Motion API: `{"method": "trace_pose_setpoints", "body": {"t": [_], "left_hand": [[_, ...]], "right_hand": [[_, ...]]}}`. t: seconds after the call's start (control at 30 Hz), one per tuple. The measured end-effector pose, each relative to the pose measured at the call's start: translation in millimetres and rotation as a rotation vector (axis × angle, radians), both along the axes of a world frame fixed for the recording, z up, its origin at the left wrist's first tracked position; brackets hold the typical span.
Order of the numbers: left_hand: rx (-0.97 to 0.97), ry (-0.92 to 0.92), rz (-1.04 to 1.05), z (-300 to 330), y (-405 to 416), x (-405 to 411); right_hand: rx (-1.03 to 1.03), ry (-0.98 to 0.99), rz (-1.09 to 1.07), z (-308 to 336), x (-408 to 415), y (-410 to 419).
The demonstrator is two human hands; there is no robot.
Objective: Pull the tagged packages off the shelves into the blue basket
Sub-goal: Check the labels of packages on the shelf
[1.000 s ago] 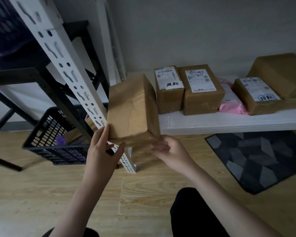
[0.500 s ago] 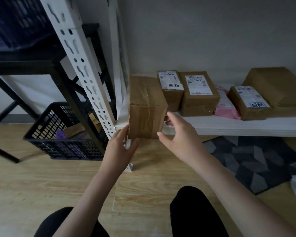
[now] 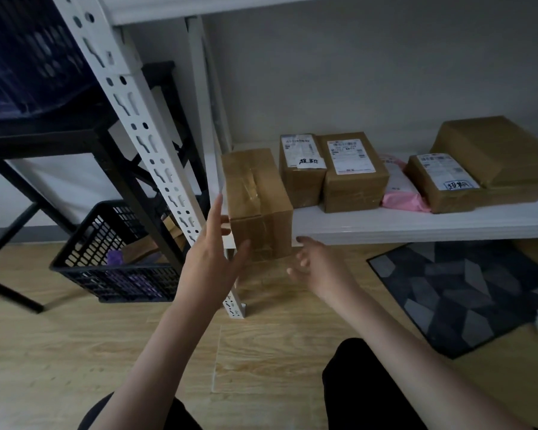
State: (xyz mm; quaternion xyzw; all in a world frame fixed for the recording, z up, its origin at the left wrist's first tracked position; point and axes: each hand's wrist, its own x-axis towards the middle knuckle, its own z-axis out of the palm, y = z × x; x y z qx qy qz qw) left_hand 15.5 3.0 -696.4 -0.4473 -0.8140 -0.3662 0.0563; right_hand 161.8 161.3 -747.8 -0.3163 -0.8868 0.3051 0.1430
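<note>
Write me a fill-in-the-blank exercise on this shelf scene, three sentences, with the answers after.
1. The plain box by the left hand sits at the shelf's ____ end.
2. The soft package between two labelled boxes is ____.
3. The basket stands on the ____.

Answers: left; pink; floor

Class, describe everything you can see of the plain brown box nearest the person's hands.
The plain brown box looks like cardboard, sealed with clear glossy tape along its top and down its front. No label shows on it. It sits at the left end of the white shelf, its front end overhanging the edge. The left hand touches its left side with straight fingers; the right hand hangs open just below it.
</note>
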Motion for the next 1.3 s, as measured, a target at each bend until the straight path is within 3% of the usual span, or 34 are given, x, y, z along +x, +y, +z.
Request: {"method": "trace_pose_setpoints", "body": {"t": [0.1, 0.27, 0.47, 0.6, 0.83, 1.2, 1.3], "left_hand": [[-0.053, 0.183, -0.047, 6, 5, -3], [-0.079, 0.267, 0.002, -2, 3, -18], [-0.004, 0.164, 0.076, -7, -11, -30], [-0.009, 0.037, 0.103, -19, -20, -38], [-0.035, -0.122, -0.019, -48, -11, -31], [-0.074, -0.279, -0.055, -26, 11, -43], [-0.104, -0.197, -0.031, -25, 18, -40]], "right_hand": [[-0.116, -0.138, -0.001, -18, -5, -1], [-0.181, -0.068, -0.008, -27, -21, -4], [-0.299, 0.229, 0.032, -12, -27, -5], [-0.166, 0.329, 0.110, 6, -15, -6], [0.078, 0.283, 0.097, 18, -6, 3], [0.034, 0.069, 0.123, 35, -34, 21], [0.109, 0.041, 0.099, 32, -44, 23]]}}
